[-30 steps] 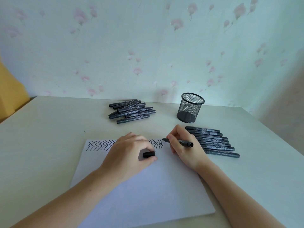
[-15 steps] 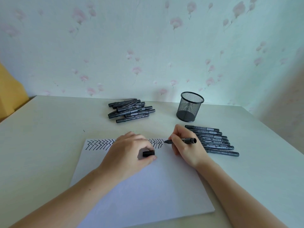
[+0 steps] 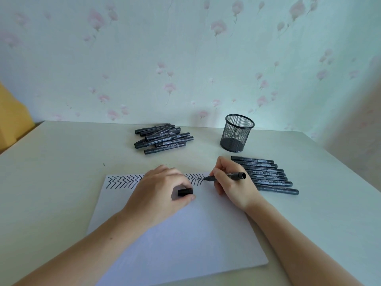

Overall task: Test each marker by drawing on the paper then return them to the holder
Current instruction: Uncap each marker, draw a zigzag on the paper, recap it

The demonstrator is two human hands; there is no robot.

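A white sheet of paper (image 3: 177,234) lies in front of me, with a row of black zigzag marks (image 3: 123,181) along its top edge. My right hand (image 3: 233,184) grips an uncapped black marker (image 3: 226,176), its tip at the right end of the zigzag row. My left hand (image 3: 160,193) rests on the paper and pinches the marker's black cap (image 3: 185,192). The black mesh holder (image 3: 237,133) stands empty at the back, right of centre.
A loose pile of black markers (image 3: 162,138) lies at the back centre. A neat row of several black markers (image 3: 266,174) lies right of my right hand. The flowered wall runs behind the table; something yellow (image 3: 12,124) stands at the far left.
My right hand has tilted the marker flatter and moved its tip slightly down and right at the end of the zigzag row. My left hand has stayed put with the cap.
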